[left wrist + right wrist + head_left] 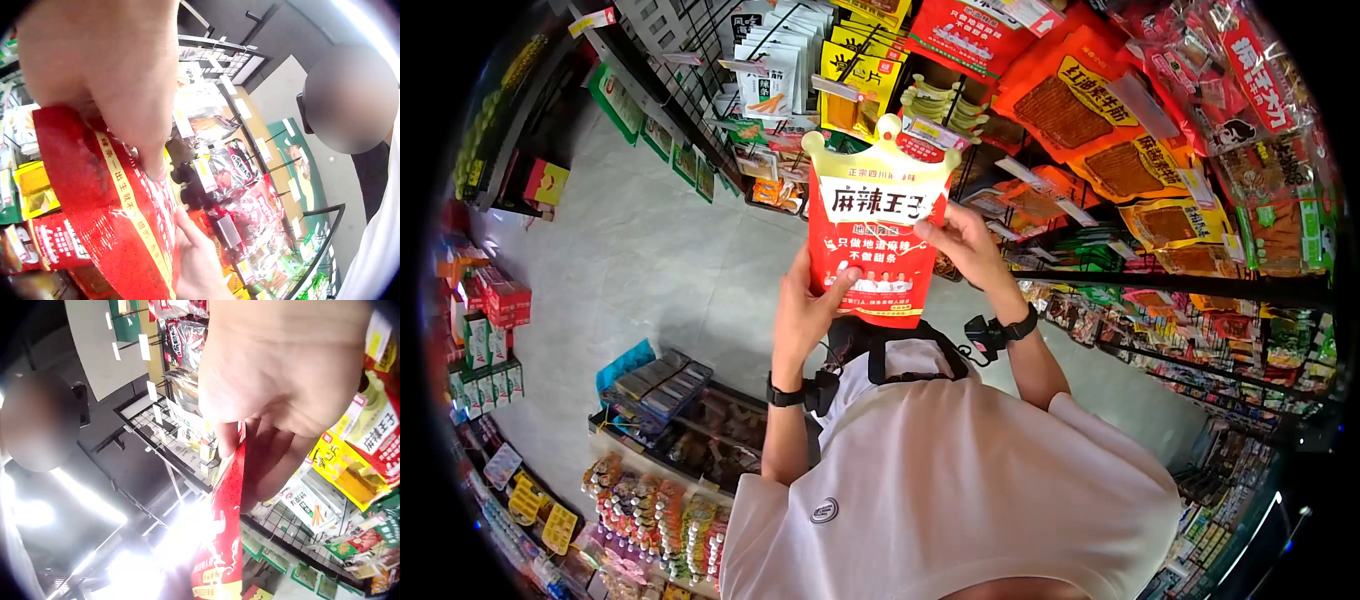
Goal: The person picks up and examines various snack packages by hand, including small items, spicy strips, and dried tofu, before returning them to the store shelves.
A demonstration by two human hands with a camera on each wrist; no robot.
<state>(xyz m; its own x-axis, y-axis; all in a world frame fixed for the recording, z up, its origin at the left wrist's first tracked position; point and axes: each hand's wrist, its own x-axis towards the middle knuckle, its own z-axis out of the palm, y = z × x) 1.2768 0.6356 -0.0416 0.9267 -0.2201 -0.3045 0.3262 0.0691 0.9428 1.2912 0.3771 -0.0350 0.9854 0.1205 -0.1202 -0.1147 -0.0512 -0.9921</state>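
Observation:
A red snack bag [870,260] with a yellow crown-shaped top is held up between both hands, its printed front facing the head camera. The left hand [808,300] grips the bag's lower left edge, thumb on the front. At the right edge, higher up, the right hand [965,245] pinches it with the thumb over the front. In the left wrist view the red bag [106,206] shows its side with a yellow printed strip, below the left hand [106,75]. The right wrist view has the bag [228,519] nearly edge-on, between the right hand's thumb and fingers [269,456].
Racks of hanging snack packs [1080,95] rise ahead and to the right. White packets [770,60] and yellow packets [855,85] hang behind the bag. Grey floor [670,240] lies to the left. A low display with bagged goods [655,510] stands at the lower left.

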